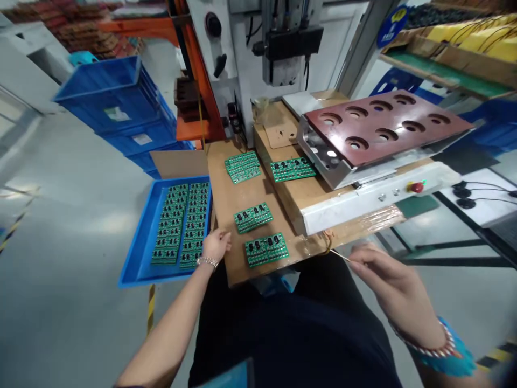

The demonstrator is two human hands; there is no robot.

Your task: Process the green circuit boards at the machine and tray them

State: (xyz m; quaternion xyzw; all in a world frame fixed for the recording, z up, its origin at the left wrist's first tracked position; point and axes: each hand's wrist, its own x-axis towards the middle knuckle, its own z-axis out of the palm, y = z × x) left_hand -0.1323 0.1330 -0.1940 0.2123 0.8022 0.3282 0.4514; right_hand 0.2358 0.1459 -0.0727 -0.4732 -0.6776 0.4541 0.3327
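Note:
My left hand [216,247] is at the left edge of the wooden worktable, its fingers loosely bent and a little apart, with nothing visible in them. Close by lie a front green circuit board panel [267,250] with black parts and a small stack of similar panels [253,217]. My right hand [382,269] pinches a thin pale stick [340,255] off the table's front edge. The stick's far tip meets a brownish loop [328,243] hanging there. A blue tray [139,245] with rows of stacked panels stands left of my left hand.
More boards [243,166] lie at the back of the table, and another panel [293,169] sits on the raised platform. A reddish-brown fixture plate [379,126] with round cutouts is on the right, above a red button [417,187]. Blue crates [105,99] are stacked behind the tray.

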